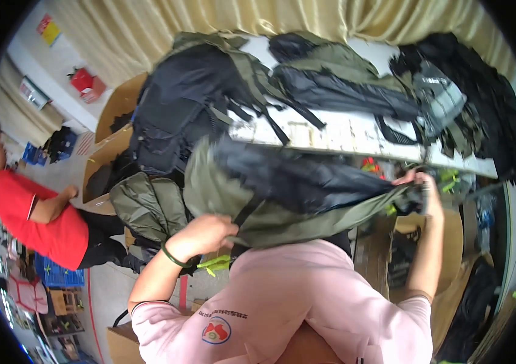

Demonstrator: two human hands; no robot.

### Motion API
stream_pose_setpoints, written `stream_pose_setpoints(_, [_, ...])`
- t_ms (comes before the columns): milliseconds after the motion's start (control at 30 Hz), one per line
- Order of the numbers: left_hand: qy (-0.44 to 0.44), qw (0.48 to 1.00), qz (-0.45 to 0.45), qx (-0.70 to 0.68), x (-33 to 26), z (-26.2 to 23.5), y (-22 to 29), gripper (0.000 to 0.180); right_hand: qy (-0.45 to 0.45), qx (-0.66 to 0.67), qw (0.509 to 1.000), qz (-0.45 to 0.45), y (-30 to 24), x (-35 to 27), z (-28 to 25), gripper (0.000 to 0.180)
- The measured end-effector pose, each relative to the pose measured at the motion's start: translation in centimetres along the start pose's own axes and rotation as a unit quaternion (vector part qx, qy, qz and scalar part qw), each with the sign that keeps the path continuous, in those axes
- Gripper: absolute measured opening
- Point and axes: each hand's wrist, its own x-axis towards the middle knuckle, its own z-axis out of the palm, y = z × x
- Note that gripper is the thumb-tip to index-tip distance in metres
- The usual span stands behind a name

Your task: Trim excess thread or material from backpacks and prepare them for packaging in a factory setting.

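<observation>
Table: while it stretches across the top of the view, the white table (343, 134) carries a heap of dark and olive backpacks (209, 91).
Held backpack: an olive and black backpack (282, 194) hangs in front of the chest, below the table edge.
Person nearby: someone in a red shirt (33, 218) stands at the left.
Left hand: the left hand (206, 233) is clenched on the backpack's lower edge.
Right hand: the right hand (420, 185) grips its far end, raised.

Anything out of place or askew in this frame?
Nothing damaged or spilled. The olive-and-black fabric backpack is held stretched sideways between the left hand and right hand, not resting on the white table. Other dark backpacks lie heaped on the table, one hanging over its near edge.
</observation>
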Motion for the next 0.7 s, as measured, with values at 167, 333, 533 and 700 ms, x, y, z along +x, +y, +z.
stream_pose_setpoints(167, [-0.141, 0.974, 0.064, -0.164, 2.7, 1.7, -2.4, 0.043, 0.011, -0.175, 0.984, 0.018, 6.4, -3.5, 0.2, 0.019])
stream_pose_setpoints(333, [0.204, 0.975, 0.076, -0.051, 8.7, -2.5, -2.9, 0.026, 0.19, -0.109, 0.975, -0.039, 4.9, -2.7, 2.2, 0.017])
stream_pose_setpoints(533, [0.077, 0.991, -0.099, -0.054, 14.3, 0.1, -13.2, 0.049, 0.121, -0.274, 0.945, -0.129, 5.6, 3.8, 4.6, 0.032])
stream_pose_setpoints(700, [-0.02, 0.972, -0.137, -0.189, 13.1, 3.6, -15.9, 0.068, 0.063, -0.517, 0.846, -0.111, 10.2, 7.0, 4.1, 0.047])
